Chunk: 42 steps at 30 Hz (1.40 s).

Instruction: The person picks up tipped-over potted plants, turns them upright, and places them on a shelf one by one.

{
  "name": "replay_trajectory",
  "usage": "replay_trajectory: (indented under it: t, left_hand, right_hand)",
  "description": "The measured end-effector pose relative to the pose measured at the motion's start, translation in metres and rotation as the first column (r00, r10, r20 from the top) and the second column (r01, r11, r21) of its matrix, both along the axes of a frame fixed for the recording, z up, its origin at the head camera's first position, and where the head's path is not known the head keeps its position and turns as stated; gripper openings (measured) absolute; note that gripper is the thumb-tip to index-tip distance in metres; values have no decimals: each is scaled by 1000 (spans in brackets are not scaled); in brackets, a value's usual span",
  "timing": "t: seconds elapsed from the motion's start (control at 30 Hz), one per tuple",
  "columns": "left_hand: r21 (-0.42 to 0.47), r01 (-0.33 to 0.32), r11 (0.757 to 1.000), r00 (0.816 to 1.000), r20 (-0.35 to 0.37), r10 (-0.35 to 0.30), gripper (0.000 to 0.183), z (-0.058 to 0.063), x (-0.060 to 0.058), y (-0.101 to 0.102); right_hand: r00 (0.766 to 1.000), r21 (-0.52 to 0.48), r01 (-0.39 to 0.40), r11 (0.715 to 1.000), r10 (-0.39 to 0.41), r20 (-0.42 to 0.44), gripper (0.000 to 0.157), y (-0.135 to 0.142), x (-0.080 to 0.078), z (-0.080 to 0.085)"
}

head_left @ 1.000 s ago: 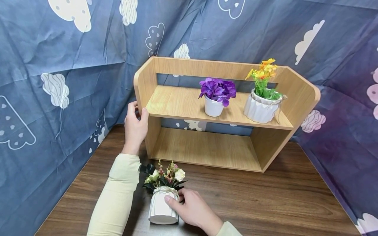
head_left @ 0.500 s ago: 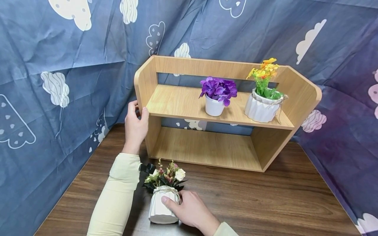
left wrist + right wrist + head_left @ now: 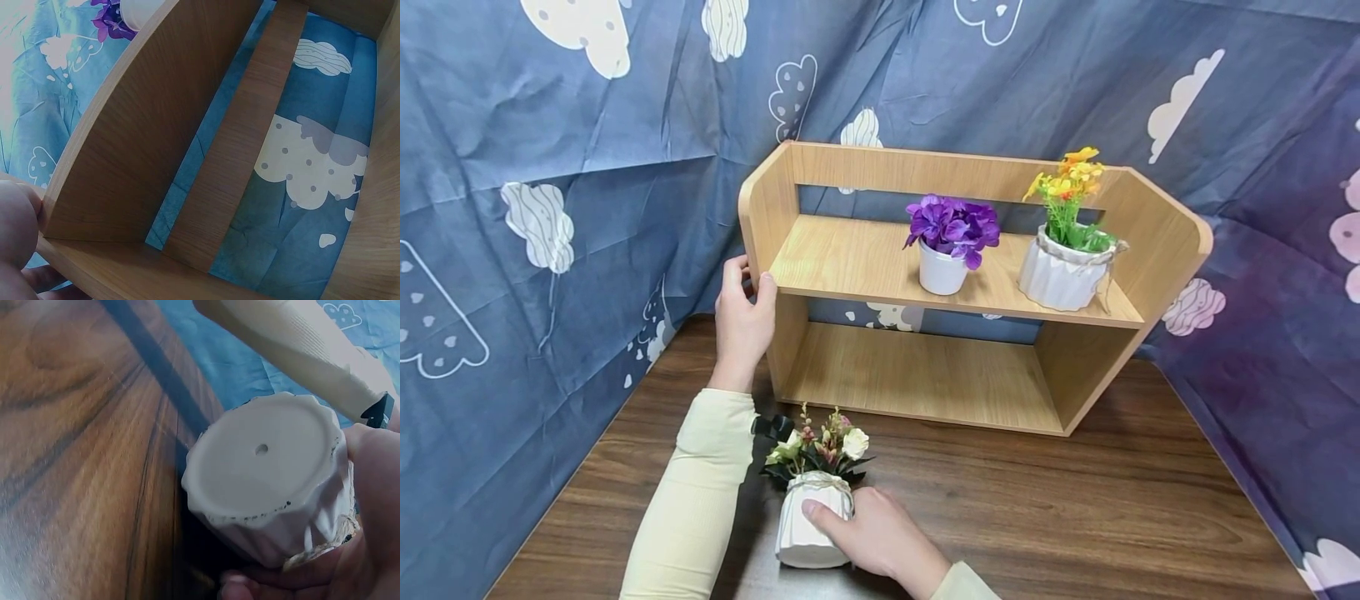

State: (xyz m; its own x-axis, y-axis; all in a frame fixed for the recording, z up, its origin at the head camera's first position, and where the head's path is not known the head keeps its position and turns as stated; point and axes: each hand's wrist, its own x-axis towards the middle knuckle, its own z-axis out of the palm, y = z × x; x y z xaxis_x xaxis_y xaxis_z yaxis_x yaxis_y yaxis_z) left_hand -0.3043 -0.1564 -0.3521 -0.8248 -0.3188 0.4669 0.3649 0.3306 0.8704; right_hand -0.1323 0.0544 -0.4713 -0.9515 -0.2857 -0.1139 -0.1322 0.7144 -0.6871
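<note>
My left hand (image 3: 744, 327) grips the left side panel of a light wooden two-tier shelf (image 3: 925, 372), thumb at the front edge where the upper board meets it. In the left wrist view, part of that hand (image 3: 17, 234) shows at the corner of the wood. My right hand (image 3: 887, 533) holds a white ribbed flowerpot (image 3: 812, 533) with cream and pink artificial flowers (image 3: 831, 446), its thumb across the pot's side. The pot is tipped over, flowers toward the shelf. Its round base (image 3: 250, 481) with a small hole faces the right wrist camera, and twine circles the rim.
On the upper board stand a white pot with purple flowers (image 3: 943, 271) and a ribbed white pot with yellow flowers (image 3: 1060, 279). The shelf rests on a dark wooden table (image 3: 1075, 508). A blue cloud-patterned cloth (image 3: 625, 108) hangs behind and at both sides.
My right thumb has slid a little left across the white pot, and the right hand has shifted slightly left. The left hand, shelf and pots look the same.
</note>
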Motion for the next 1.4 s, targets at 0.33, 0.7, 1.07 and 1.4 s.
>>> replay_trajectory:
  t: [0.33, 0.7, 1.07, 1.4]
  left_hand:
    - [3, 4, 1000, 1000, 9, -4, 44, 0, 1, -1]
    - [-11, -6, 1000, 1000, -2, 6, 44, 0, -1, 0]
    - [-2, -1, 1000, 1000, -6, 1, 43, -1, -2, 0]
    - [-18, -7, 1000, 1000, 4, 7, 44, 0, 0, 0]
  right_hand:
    - [999, -100, 31, 994, -27, 39, 49, 1, 2, -3]
    - [997, -108, 74, 991, -73, 15, 47, 4, 5, -4]
    - [995, -216, 95, 972, -94, 16, 56, 15, 6, -6]
    - [988, -202, 91, 975, -114, -102, 68, 21, 5, -9]
